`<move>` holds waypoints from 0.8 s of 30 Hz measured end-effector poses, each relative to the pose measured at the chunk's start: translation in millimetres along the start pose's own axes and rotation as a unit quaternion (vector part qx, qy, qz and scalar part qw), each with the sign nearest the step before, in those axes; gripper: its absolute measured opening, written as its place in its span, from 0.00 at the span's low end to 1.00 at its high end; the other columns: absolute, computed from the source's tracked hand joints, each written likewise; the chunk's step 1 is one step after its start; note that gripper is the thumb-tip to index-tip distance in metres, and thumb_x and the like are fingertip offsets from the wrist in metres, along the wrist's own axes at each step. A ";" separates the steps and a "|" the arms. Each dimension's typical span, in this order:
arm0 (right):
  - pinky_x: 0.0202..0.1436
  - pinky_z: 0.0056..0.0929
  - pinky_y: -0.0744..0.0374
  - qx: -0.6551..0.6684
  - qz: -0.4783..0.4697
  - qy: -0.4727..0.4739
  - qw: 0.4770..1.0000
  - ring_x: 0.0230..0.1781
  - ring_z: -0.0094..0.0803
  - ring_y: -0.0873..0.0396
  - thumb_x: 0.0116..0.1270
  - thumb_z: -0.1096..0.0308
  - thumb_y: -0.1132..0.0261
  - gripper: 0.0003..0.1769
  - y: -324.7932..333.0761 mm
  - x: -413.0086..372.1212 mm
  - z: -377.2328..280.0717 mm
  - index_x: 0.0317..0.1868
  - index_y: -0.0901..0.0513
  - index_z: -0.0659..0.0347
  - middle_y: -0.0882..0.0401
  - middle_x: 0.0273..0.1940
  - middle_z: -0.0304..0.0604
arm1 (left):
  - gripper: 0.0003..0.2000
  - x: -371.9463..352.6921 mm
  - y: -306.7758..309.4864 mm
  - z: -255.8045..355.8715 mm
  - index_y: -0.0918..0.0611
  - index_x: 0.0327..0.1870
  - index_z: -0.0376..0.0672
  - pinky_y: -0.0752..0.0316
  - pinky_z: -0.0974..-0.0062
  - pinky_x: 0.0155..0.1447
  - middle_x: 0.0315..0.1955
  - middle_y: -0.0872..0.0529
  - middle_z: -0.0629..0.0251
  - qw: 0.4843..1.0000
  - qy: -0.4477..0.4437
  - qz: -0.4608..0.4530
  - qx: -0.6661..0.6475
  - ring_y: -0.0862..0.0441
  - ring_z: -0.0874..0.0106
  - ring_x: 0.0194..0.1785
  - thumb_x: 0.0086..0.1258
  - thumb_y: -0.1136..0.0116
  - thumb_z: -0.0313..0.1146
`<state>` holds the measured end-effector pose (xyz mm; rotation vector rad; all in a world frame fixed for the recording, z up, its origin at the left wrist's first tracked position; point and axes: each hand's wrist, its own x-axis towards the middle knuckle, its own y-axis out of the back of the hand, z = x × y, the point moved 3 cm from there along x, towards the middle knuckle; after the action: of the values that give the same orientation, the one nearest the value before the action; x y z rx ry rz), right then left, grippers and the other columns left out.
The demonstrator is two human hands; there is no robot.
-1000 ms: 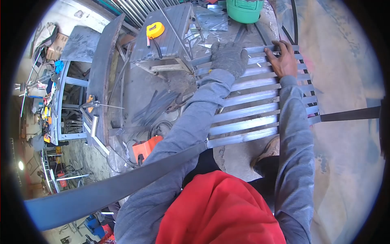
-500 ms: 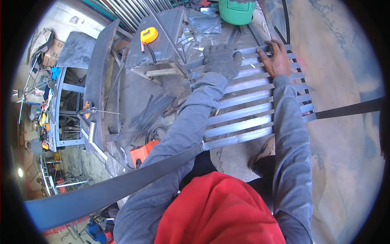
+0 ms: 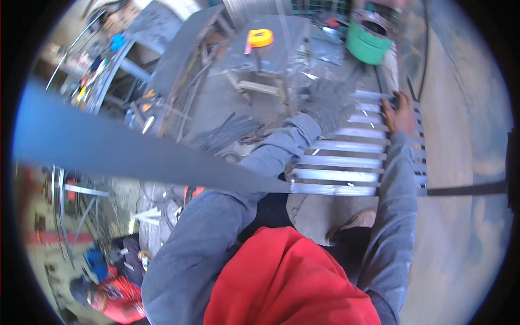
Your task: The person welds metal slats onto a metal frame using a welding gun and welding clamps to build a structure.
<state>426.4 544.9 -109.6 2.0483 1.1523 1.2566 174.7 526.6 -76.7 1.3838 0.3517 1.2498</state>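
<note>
Several flat metal bars (image 3: pixel 338 161) lie side by side in front of me, with gaps between them. My left hand (image 3: pixel 330 103), in a dark grey glove, is over the left part of the far bars; motion smears its fingers. My right hand (image 3: pixel 400 112) is bare and rests near the right ends of the far bars, thumb and fingers apart, fingertips right at the farthest bar. My right forearm hides part of the nearer bars. The nearest strip (image 3: pixel 162 149) runs out a long way left, across my left sleeve.
A yellow tape measure (image 3: pixel 260 38) lies on a metal-topped stand (image 3: pixel 271 62). Behind the bars stands a green bucket (image 3: pixel 369 46). Dark metal strips (image 3: pixel 230 132) lie on the floor. A person in red (image 3: pixel 116 300) is at lower left. Large sheet material (image 3: pixel 460 119) spreads along the right.
The view has turned left, so the bars, stand and bucket sit lower and farther right. The person in red now shows at lower left. Both hands remain over the bars.
</note>
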 end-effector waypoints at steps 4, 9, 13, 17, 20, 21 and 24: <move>0.65 0.40 0.26 0.017 -0.012 -0.012 1.000 0.61 0.45 0.25 0.64 0.47 0.31 0.28 -8.5 1.2 7.2 0.58 0.18 0.55 0.25 0.63 0.47 | 0.19 -38.6 42.2 -24.8 0.18 0.55 0.54 0.41 0.49 0.71 0.55 0.19 0.61 0.997 -0.030 0.027 -0.066 0.26 0.59 0.63 0.67 0.42 0.50; 0.65 0.40 0.26 0.020 -0.062 -0.033 0.997 0.62 0.44 0.24 0.66 0.46 0.33 0.27 -1.5 2.3 -2.1 0.59 0.18 0.53 0.27 0.64 0.48 | 0.14 -116.4 87.6 -60.5 0.16 0.49 0.49 0.28 0.63 0.63 0.46 0.15 0.60 0.988 0.056 0.113 -0.091 0.21 0.55 0.57 0.65 0.38 0.42; 0.65 0.40 0.27 0.032 -0.086 -0.013 0.996 0.64 0.45 0.25 0.67 0.46 0.34 0.27 1.0 1.0 -5.7 0.61 0.19 0.52 0.28 0.66 0.49 | 0.14 -194.6 94.0 -85.0 0.16 0.48 0.46 0.27 0.63 0.62 0.47 0.15 0.57 0.949 0.205 0.160 -0.181 0.20 0.57 0.56 0.67 0.40 0.43; 0.66 0.40 0.27 0.009 -0.083 0.009 0.996 0.65 0.47 0.27 0.67 0.46 0.34 0.28 -6.7 3.4 0.8 0.62 0.19 0.52 0.29 0.67 0.49 | 0.12 -257.7 92.9 -94.1 0.16 0.48 0.42 0.25 0.63 0.59 0.47 0.14 0.56 0.910 0.359 0.050 -0.200 0.18 0.58 0.53 0.70 0.40 0.38; 0.65 0.43 0.26 -0.034 -0.076 0.118 0.989 0.63 0.49 0.26 0.70 0.47 0.37 0.27 -14.5 12.0 17.7 0.62 0.19 0.54 0.27 0.64 0.54 | 0.12 -290.3 78.5 -90.8 0.16 0.46 0.42 0.25 0.61 0.59 0.46 0.14 0.55 0.902 0.376 0.030 -0.210 0.17 0.58 0.53 0.70 0.41 0.40; 0.64 0.43 0.27 -0.022 -0.072 0.199 0.977 0.61 0.49 0.25 0.70 0.49 0.37 0.27 -15.8 14.9 25.3 0.62 0.20 0.56 0.25 0.62 0.55 | 0.12 -300.2 71.7 -87.4 0.16 0.46 0.42 0.25 0.61 0.59 0.46 0.14 0.55 0.893 0.390 0.032 -0.221 0.17 0.58 0.53 0.70 0.41 0.40; 0.55 0.36 0.23 0.356 -0.145 -0.061 0.921 0.48 0.38 0.21 0.72 0.55 0.36 0.26 -61.3 29.0 74.8 0.62 0.21 0.65 0.19 0.49 0.52 | 0.12 -315.9 57.1 -71.2 0.15 0.43 0.42 0.24 0.59 0.58 0.44 0.14 0.55 0.883 0.379 0.052 -0.270 0.17 0.57 0.52 0.70 0.42 0.40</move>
<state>473.7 604.6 -175.8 2.2594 1.9693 0.5891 -29.0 295.1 -191.0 0.3976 0.4159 1.7887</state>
